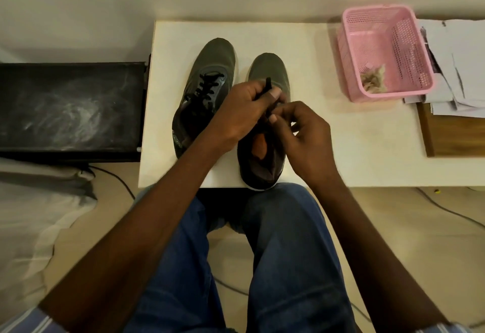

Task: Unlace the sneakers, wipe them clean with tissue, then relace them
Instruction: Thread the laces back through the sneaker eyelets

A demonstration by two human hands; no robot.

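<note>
Two olive-green sneakers stand side by side on a white table point(341, 149), toes pointing away from me. The left sneaker point(210, 70) has its black laces threaded in. The right sneaker point(265, 72) sits at the table's front edge, its orange lining showing. My left hand point(241, 112) is closed on a black lace point(267, 83) above the right sneaker, the lace tip sticking up past my thumb. My right hand point(304, 133) pinches the same lace just below. The right sneaker's eyelets are hidden by both hands.
A pink plastic basket point(372, 30) with crumpled used tissue point(372, 78) stands at the table's right. Loose papers point(462, 65) and a wooden board point(451, 135) lie further right. A black dusty box point(70, 107) sits left of the table. Cables run across the floor.
</note>
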